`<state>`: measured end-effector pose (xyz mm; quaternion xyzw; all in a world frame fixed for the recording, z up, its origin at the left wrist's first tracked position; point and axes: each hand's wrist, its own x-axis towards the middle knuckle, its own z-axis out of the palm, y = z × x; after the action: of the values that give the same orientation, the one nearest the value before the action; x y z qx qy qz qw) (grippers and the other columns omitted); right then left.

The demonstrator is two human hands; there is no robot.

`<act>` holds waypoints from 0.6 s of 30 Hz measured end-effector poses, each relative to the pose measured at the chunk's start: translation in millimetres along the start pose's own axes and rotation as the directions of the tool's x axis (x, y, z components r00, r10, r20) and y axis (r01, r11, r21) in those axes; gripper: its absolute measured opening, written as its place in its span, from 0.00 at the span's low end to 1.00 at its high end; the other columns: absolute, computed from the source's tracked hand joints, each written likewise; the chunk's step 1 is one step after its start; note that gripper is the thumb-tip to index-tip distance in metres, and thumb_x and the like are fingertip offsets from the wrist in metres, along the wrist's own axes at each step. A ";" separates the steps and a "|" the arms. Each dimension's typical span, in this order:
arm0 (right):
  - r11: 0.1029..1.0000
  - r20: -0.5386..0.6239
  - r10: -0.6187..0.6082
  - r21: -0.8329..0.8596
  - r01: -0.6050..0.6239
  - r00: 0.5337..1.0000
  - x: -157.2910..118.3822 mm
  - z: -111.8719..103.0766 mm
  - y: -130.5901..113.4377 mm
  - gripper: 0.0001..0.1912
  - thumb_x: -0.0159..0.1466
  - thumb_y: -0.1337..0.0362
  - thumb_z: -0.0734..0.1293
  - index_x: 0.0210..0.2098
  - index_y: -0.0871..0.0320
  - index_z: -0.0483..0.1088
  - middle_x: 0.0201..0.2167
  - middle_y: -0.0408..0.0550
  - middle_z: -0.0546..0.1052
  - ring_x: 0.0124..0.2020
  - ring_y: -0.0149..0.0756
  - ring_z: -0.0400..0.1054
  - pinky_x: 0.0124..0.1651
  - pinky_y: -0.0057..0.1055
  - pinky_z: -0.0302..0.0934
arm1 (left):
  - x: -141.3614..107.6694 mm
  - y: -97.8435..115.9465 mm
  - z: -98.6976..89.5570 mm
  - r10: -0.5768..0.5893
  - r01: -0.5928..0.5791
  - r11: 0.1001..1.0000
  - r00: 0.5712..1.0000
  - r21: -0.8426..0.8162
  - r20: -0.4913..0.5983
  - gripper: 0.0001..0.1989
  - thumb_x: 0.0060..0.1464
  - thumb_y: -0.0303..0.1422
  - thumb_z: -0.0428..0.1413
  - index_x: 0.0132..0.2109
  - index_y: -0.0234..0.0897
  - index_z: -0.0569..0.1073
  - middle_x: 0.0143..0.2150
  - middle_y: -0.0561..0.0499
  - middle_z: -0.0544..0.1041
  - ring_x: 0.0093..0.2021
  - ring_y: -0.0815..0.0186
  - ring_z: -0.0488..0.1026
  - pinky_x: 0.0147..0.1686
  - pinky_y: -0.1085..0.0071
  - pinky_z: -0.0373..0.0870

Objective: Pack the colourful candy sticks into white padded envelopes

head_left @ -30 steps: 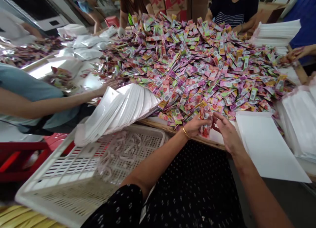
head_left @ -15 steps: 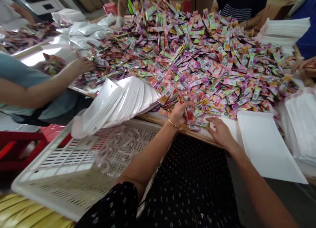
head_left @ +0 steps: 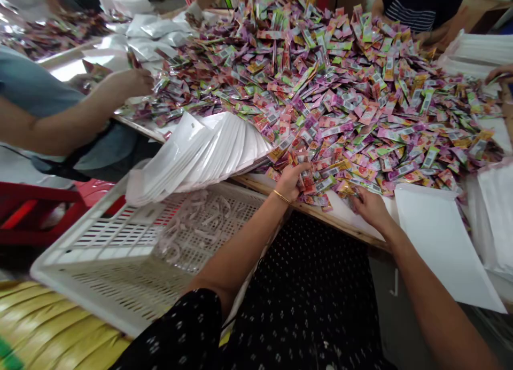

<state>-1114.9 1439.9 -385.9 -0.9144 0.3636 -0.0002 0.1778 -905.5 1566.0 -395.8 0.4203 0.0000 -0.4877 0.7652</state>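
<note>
A heap of small, colourful printed packets (head_left: 328,103) in pink, purple, green and yellow covers the table. At its near edge my left hand (head_left: 289,183), with a thin bracelet at the wrist, is closed around several reddish packets (head_left: 308,181). My right hand (head_left: 369,209) is just to the right, thumb and fingers pinching a yellowish packet (head_left: 345,188) by its end. More packets lie between and below the two hands. A flat white bag (head_left: 441,236) lies right of my right hand and overhangs the table edge.
Fanned white bags (head_left: 208,156) rest at left, above a white plastic crate (head_left: 108,295) containing clear strips. More white bags (head_left: 492,210) are stacked at right. A co-worker's hand (head_left: 130,84) works at far left; other people are across the table. A red stool (head_left: 36,210) stands left.
My right hand, spread open before, has closed on a yellowish packet. My left hand still grips its packets. The camera view has shifted slightly, and the left co-worker's hand has lifted from the heap.
</note>
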 end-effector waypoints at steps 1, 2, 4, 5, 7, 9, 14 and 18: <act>0.993 -0.009 0.074 0.092 -0.073 0.997 -1.4 -2.1 5.0 0.11 0.62 0.57 0.62 0.34 0.58 0.71 0.27 0.46 0.73 0.31 0.36 0.65 0.35 0.30 0.57 | 1.4 -1.7 0.1 -0.014 0.014 1.000 1.000 -0.004 0.005 0.16 0.32 0.29 0.66 0.30 0.34 0.68 0.18 0.60 0.70 0.17 0.75 0.66 0.21 0.78 0.64; 0.967 0.007 0.143 0.211 -0.141 0.990 -2.2 -3.6 7.7 0.11 0.60 0.55 0.63 0.31 0.57 0.69 0.23 0.43 0.70 0.27 0.34 0.62 0.32 0.29 0.55 | 2.4 -3.4 0.3 -0.024 0.024 1.000 1.000 0.000 0.004 0.15 0.32 0.29 0.65 0.30 0.34 0.68 0.18 0.59 0.70 0.17 0.75 0.66 0.21 0.77 0.64; 0.845 0.081 0.228 0.478 -0.239 0.970 -2.1 -4.6 7.2 0.14 0.56 0.52 0.67 0.28 0.57 0.65 0.20 0.39 0.67 0.23 0.30 0.59 0.29 0.28 0.54 | 2.8 -5.6 1.1 -0.021 0.021 1.000 1.000 0.020 -0.004 0.14 0.32 0.30 0.64 0.29 0.34 0.69 0.18 0.58 0.70 0.17 0.74 0.65 0.20 0.76 0.64; 0.759 0.121 0.245 0.593 -0.268 0.962 -1.6 -4.5 4.8 0.16 0.53 0.51 0.68 0.27 0.57 0.64 0.20 0.39 0.68 0.23 0.29 0.59 0.29 0.27 0.55 | 2.0 -5.9 1.6 -0.008 0.008 1.000 1.000 0.028 -0.002 0.13 0.32 0.30 0.63 0.28 0.34 0.69 0.18 0.58 0.70 0.17 0.74 0.65 0.20 0.76 0.64; 0.591 0.183 0.242 0.751 -0.294 0.953 -0.4 -4.2 -2.2 0.19 0.48 0.50 0.71 0.28 0.56 0.64 0.22 0.39 0.70 0.24 0.30 0.63 0.30 0.28 0.59 | -1.1 -5.0 2.7 0.021 -0.021 0.999 1.000 0.041 0.011 0.14 0.30 0.31 0.64 0.28 0.33 0.70 0.19 0.57 0.71 0.18 0.73 0.66 0.20 0.75 0.65; 0.467 0.226 0.240 0.825 -0.317 0.944 0.3 -3.8 -10.4 0.19 0.46 0.52 0.71 0.30 0.56 0.64 0.22 0.40 0.71 0.26 0.32 0.67 0.32 0.29 0.62 | -4.9 -3.1 3.8 0.043 -0.045 0.997 0.999 0.059 0.026 0.14 0.29 0.31 0.64 0.28 0.33 0.70 0.20 0.56 0.72 0.19 0.72 0.67 0.21 0.74 0.66; 0.366 0.296 0.330 0.835 -0.411 0.896 5.1 8.0 -38.1 0.19 0.50 0.49 0.69 0.31 0.54 0.62 0.19 0.39 0.68 0.20 0.32 0.64 0.26 0.29 0.60 | -8.3 0.2 5.5 0.103 -0.102 0.986 0.995 0.135 0.001 0.15 0.28 0.30 0.65 0.29 0.33 0.72 0.21 0.56 0.73 0.21 0.70 0.68 0.24 0.73 0.67; 0.765 0.132 0.402 0.495 -0.411 0.906 20.8 29.4 -68.0 0.27 0.54 0.39 0.67 0.36 0.57 0.70 0.25 0.48 0.74 0.29 0.41 0.72 0.32 0.33 0.64 | -5.1 -2.3 5.2 0.124 -0.122 0.980 0.992 0.159 -0.001 0.15 0.29 0.31 0.65 0.29 0.34 0.71 0.20 0.57 0.72 0.20 0.71 0.67 0.23 0.74 0.65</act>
<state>-1050.5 1481.3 -394.0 -0.7332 0.5377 -0.0502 0.4132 -912.0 1566.1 -391.8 0.4817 -0.0604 -0.4355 0.7581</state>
